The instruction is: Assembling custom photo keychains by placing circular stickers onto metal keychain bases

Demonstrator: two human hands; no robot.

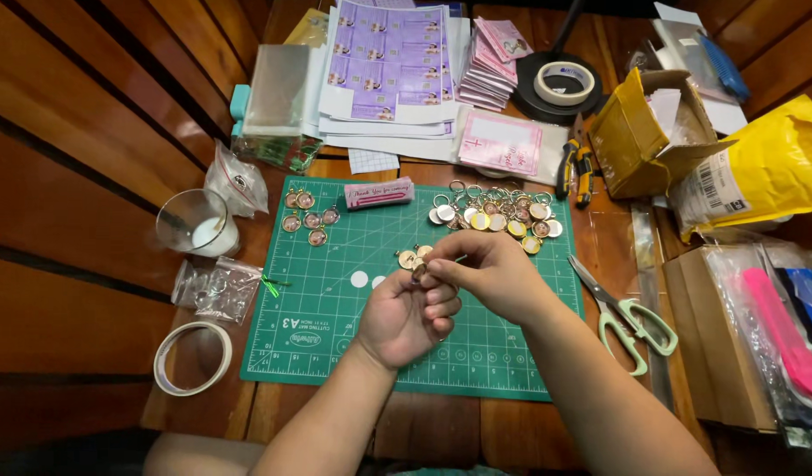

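Observation:
Both of my hands meet above the middle of a green cutting mat (335,300). My left hand (407,316) is curled into a fist around a small round gold keychain charm (413,258). My right hand (485,269) pinches the same charm from the right, fingertips touching the left hand's. A pile of finished gold charms with key rings (498,211) lies at the mat's far right. Several loose round charms (307,214) lie at its far left, near a pink card stack (378,193).
Scissors (630,317) lie right of the mat, pliers (575,167) behind them. A glass (197,223), plastic bags (219,286) and a tape roll (192,357) sit at left. Printed sheets (388,62), an open cardboard box (644,132) and a yellow bag (767,167) are at the back.

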